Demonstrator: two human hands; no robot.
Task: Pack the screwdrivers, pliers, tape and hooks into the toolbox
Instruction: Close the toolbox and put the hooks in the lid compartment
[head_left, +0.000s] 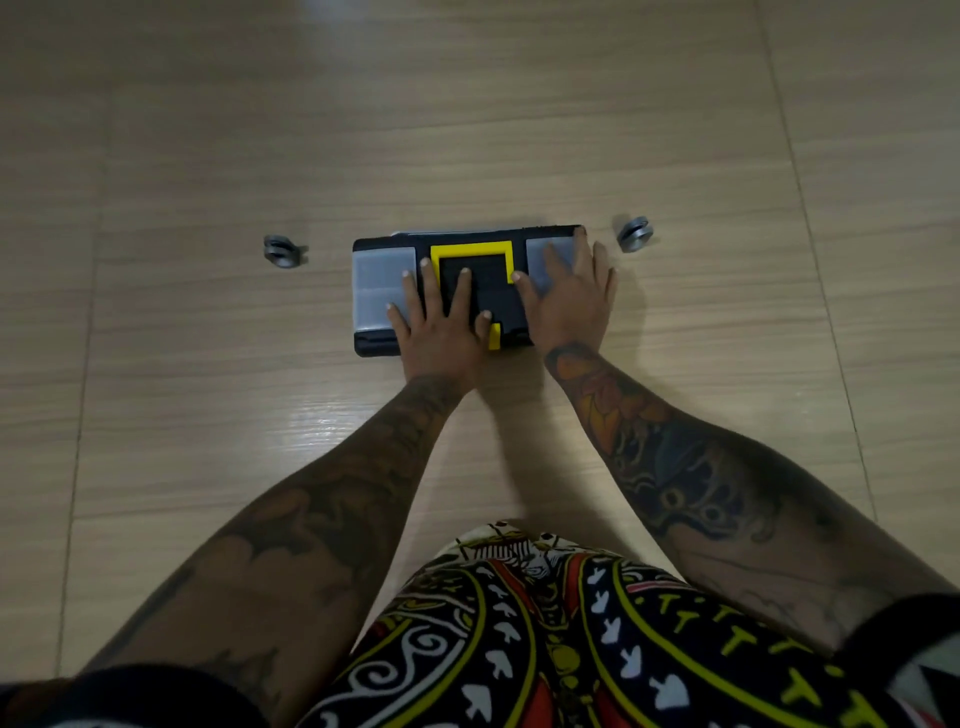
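A black toolbox (382, 249) with a yellow handle frame (470, 249) and clear lid compartments lies closed on the wooden floor. My left hand (441, 325) rests flat on the lid's middle, fingers spread, thumb beside the yellow latch (494, 336). My right hand (569, 293) lies flat over the right clear compartment. One grey tape roll (280, 251) stands on the floor left of the box, another grey tape roll (635, 234) to its right. Screwdrivers, pliers and hooks are not visible.
Light wood-pattern floor tiles (208, 415) stretch all around the box. My patterned shorts (571, 639) fill the bottom of the view.
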